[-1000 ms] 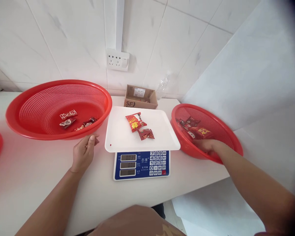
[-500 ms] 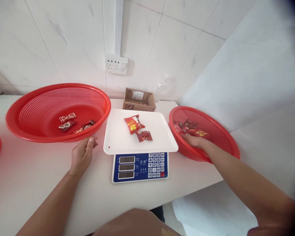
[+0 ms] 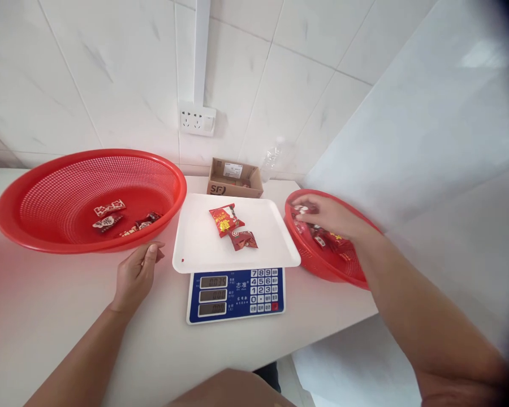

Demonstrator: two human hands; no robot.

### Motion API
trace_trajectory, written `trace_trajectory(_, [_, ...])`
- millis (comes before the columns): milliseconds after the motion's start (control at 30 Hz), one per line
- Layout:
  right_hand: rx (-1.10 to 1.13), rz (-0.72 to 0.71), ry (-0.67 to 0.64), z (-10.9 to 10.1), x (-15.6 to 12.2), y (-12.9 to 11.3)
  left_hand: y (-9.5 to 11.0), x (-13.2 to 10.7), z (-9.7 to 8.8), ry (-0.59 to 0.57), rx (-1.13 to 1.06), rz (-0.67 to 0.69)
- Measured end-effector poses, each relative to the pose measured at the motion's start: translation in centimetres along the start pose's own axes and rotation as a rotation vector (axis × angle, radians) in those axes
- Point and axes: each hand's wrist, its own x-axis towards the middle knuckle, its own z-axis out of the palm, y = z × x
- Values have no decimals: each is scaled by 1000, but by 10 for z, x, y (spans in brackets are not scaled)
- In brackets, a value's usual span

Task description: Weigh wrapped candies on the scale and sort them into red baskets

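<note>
My right hand [image 3: 328,215] is over the right red basket [image 3: 365,277], its fingers closed around a small red-and-white snack packet [image 3: 302,209]. Several more red packets [image 3: 333,240] lie beneath it in that basket. My left hand [image 3: 136,276] hovers by the front of the left red basket [image 3: 46,244], thumb pressed to curled fingers; what they hold, if anything, is hidden. Between the baskets, a digital scale [image 3: 236,297] carries a white tray [image 3: 199,249]. On the tray lie a bright red packet with yellow print [image 3: 224,219] and a darker red packet [image 3: 243,239], touching.
Several wrapped packets [image 3: 107,222] lie in the left basket. Behind the scale stand an open cardboard box [image 3: 235,187] and a clear plastic bottle [image 3: 272,157], close to the tiled wall. A socket [image 3: 197,119] is fixed to that wall. The table's front edge slopes up toward the right.
My right hand has risen from inside the right basket toward its back-left rim, now with a packet in its fingers. My left hand stays closed near the same place. The camera view has shifted slightly.
</note>
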Motion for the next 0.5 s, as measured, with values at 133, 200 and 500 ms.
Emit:
trace_trajectory(133, [102, -190, -175, 32, 11, -32, 0, 1, -2, 13, 12, -7])
trace_trajectory(200, [73, -228, -109, 48, 19, -41, 0, 1, -2, 24, 10, -5])
trace_trajectory(500, [20, -255, -69, 75, 20, -67, 1, 0, -3, 19, -20, 13])
